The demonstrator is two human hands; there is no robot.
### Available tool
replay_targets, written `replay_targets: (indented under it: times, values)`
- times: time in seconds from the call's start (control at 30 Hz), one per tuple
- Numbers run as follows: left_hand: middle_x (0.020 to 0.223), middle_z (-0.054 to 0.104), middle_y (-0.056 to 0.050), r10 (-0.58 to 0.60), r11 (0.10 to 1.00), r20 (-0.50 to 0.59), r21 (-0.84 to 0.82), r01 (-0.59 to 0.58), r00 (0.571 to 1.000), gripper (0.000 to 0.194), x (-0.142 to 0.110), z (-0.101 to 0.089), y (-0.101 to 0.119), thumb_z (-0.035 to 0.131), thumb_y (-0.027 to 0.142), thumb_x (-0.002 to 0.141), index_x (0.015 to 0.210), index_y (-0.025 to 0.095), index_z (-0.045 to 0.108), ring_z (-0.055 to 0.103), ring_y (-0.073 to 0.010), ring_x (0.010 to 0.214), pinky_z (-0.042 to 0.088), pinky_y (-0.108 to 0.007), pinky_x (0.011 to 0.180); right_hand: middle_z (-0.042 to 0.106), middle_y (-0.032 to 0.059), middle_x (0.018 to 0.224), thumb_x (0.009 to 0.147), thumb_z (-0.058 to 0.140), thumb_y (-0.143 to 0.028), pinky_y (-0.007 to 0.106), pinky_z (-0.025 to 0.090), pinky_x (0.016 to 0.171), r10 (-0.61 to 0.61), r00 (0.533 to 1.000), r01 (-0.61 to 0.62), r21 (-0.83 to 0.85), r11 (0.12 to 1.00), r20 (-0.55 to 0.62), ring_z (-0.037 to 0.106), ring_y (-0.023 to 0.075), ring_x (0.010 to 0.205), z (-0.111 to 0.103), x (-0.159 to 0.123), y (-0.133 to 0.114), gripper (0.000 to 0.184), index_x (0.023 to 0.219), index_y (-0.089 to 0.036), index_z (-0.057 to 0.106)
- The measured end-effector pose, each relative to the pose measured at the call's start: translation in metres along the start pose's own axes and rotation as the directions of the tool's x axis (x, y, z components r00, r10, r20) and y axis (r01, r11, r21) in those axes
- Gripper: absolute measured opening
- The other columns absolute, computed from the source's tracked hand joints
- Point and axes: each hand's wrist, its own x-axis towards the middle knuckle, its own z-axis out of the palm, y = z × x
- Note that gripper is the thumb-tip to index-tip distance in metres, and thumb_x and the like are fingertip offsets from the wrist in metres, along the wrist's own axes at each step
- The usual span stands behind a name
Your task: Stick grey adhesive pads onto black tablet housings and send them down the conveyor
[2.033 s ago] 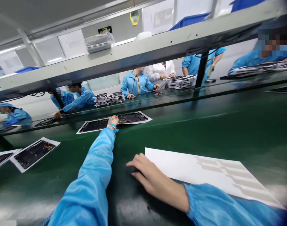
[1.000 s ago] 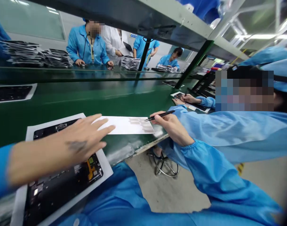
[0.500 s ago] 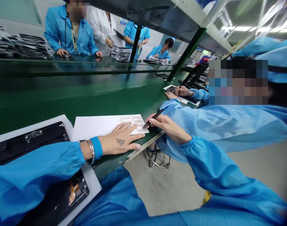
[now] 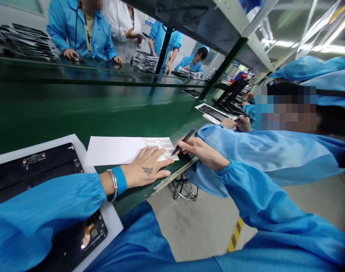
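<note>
Between thumb and fingers, the right hand [image 4: 202, 151] pinches a slim black tool [image 4: 185, 140], its tip pointing down at the pale strips [image 4: 167, 141] on a white sheet [image 4: 113, 149]. The left hand [image 4: 148, 168] is flat, with fingers a little spread, over the sheet's lower edge near these strips. The sheet lies on the green table [image 4: 104, 113], close to its near edge.

The tool is probably light and stiff, best taken around its middle. The sheet seems thin and may slide or bend easily, so it is better to press it by a corner. The strips look soft and could crease.

Partly under the left sleeve, a dark panel [image 4: 56, 162] rests on white backing [image 4: 113, 226]; it seems stiff but fragile, to be held by its rim. As for containers, I cannot tell whether the blue object [image 4: 250, 4] above is one, or what it contains.
</note>
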Motion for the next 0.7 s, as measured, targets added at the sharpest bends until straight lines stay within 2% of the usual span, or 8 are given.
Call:
replay_targets:
  times: [0.17, 0.27, 0.33, 0.4, 0.5, 0.6, 0.67, 0.7]
  values:
    - [0.165, 0.019, -0.013, -0.077, 0.997, 0.073, 0.000, 0.077, 0.994, 0.051, -0.001, -0.004, 0.004, 0.037, 0.051, 0.105, 0.153, 0.032, 0.039, 0.014, -0.0403, 0.152, 0.018, -0.060, 0.121, 0.066, 0.0025, 0.069, 0.068, 0.074, -0.071, 0.030, 0.036, 0.060, -0.004, 0.999, 0.006, 0.031, 1.000, -0.048, 0.051, 0.0153, 0.063, 0.004, 0.000, 0.002, 0.054, 0.077, -0.018, 0.072]
    - [0.165, 0.020, -0.013, -0.068, 0.998, 0.044, -0.011, 0.069, 0.997, 0.050, -0.001, -0.002, 0.003, 0.040, 0.050, 0.105, 0.152, 0.032, 0.041, 0.016, -0.0408, 0.151, 0.020, -0.061, 0.120, 0.066, 0.0026, 0.067, 0.067, 0.076, -0.069, 0.030, 0.035, 0.060, 0.011, 0.995, -0.004, 0.069, 0.998, -0.097, 0.049, 0.0146, 0.062, 0.010, -0.003, 0.006, 0.052, 0.071, -0.018, 0.071]
    - [0.163, 0.023, -0.014, -0.062, 0.998, 0.015, -0.013, 0.062, 0.998, 0.049, 0.001, 0.000, 0.001, 0.042, 0.048, 0.105, 0.151, 0.032, 0.043, 0.018, -0.0406, 0.151, 0.021, -0.062, 0.119, 0.064, 0.0020, 0.066, 0.066, 0.077, -0.067, 0.029, 0.036, 0.061, 0.013, 0.986, 0.013, 0.153, 0.988, -0.167, 0.049, 0.0143, 0.062, 0.014, -0.008, 0.008, 0.050, 0.070, -0.018, 0.069]
    - [0.163, 0.025, -0.015, -0.061, 0.998, 0.012, 0.003, 0.061, 0.998, 0.048, 0.003, 0.004, 0.001, 0.042, 0.046, 0.105, 0.151, 0.032, 0.043, 0.019, -0.0409, 0.150, 0.021, -0.061, 0.119, 0.062, 0.0009, 0.068, 0.067, 0.078, -0.066, 0.029, 0.039, 0.063, -0.003, 0.963, 0.083, 0.286, 0.955, -0.268, 0.050, 0.0144, 0.064, 0.019, -0.013, 0.004, 0.048, 0.073, -0.019, 0.069]
    - [0.164, 0.022, -0.016, -0.068, 0.997, 0.065, 0.025, 0.066, 0.996, 0.051, 0.004, 0.005, 0.006, 0.041, 0.048, 0.105, 0.154, 0.032, 0.038, 0.016, -0.0408, 0.151, 0.020, -0.060, 0.120, 0.056, -0.0012, 0.070, 0.063, 0.082, -0.063, 0.029, 0.041, 0.064, -0.038, 0.911, 0.236, 0.443, 0.865, -0.410, 0.049, 0.0141, 0.066, 0.027, -0.020, -0.016, 0.045, 0.078, -0.022, 0.069]
    - [0.166, 0.015, -0.014, -0.091, 0.995, 0.048, 0.030, 0.090, 0.995, 0.058, -0.005, -0.015, 0.008, 0.043, 0.050, 0.104, 0.158, 0.032, 0.028, 0.009, -0.0395, 0.153, 0.021, -0.058, 0.121, 0.052, -0.0002, 0.071, 0.055, 0.090, -0.058, 0.031, 0.041, 0.063, -0.045, 0.890, 0.296, 0.501, 0.813, -0.453, 0.048, 0.0143, 0.066, 0.031, -0.027, -0.036, 0.043, 0.074, -0.025, 0.071]
    - [0.165, 0.017, -0.013, -0.140, 0.985, -0.077, 0.095, 0.147, 0.987, 0.057, -0.025, -0.044, 0.000, 0.045, 0.045, 0.105, 0.158, 0.029, 0.029, 0.010, -0.0373, 0.153, 0.021, -0.055, 0.122, 0.054, 0.0035, 0.075, 0.055, 0.091, -0.056, 0.035, 0.042, 0.064, -0.050, 0.893, 0.286, 0.478, 0.830, -0.447, 0.050, 0.0156, 0.067, 0.029, -0.029, -0.037, 0.041, 0.073, -0.025, 0.073]
    - [0.163, 0.024, -0.013, -0.178, 0.970, -0.152, 0.139, 0.199, 0.972, 0.053, -0.040, -0.061, -0.006, 0.044, 0.041, 0.106, 0.156, 0.027, 0.034, 0.017, -0.0351, 0.152, 0.023, -0.051, 0.121, 0.054, 0.0048, 0.076, 0.058, 0.090, -0.058, 0.038, 0.042, 0.064, -0.068, 0.892, 0.287, 0.443, 0.849, -0.446, 0.050, 0.0163, 0.067, 0.027, -0.028, -0.034, 0.040, 0.073, -0.026, 0.073]
